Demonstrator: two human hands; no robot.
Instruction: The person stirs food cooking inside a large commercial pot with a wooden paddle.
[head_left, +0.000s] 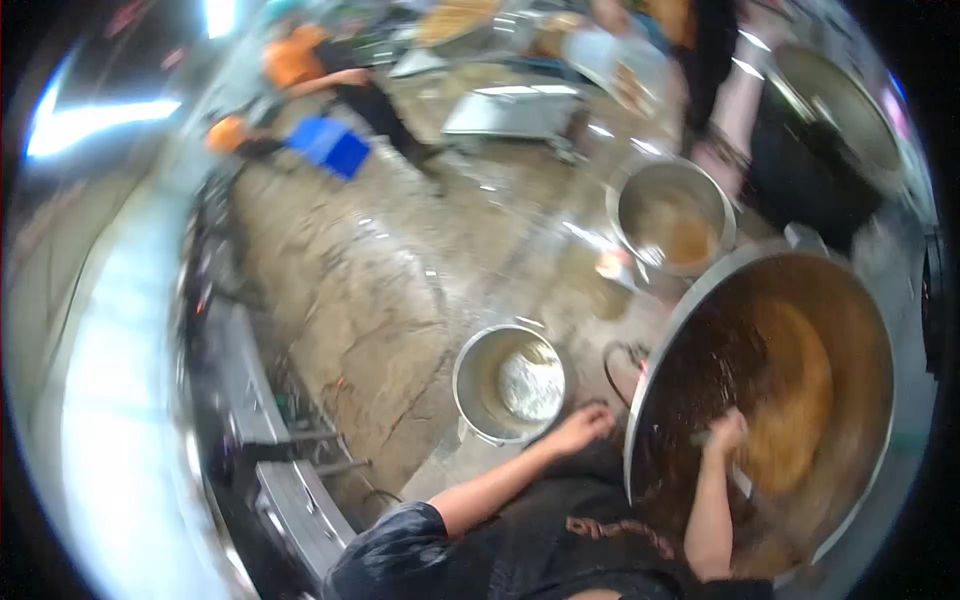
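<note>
Inside a very large metal pot (680, 330) at the right, my right hand (728, 430) is closed around a utensil, its metal part showing just below the fingers. Brown contents (795, 400) lie along the far side of this pot. My left hand (585, 428) hangs in the air between the large pot and a smaller metal pot (480, 400); its fingers are blurred, apparently loosely spread with nothing in them. The smaller pot stands on the floor and has something pale and shiny at its bottom.
Another metal pot (622, 205) with brown contents stands beyond the large one. Two people, one in an orange top (292, 62), are farther back near a blue crate (328, 146). A low metal cart (512, 113) is on the wet floor (350, 270). Grey metal units (300, 510) line the left.
</note>
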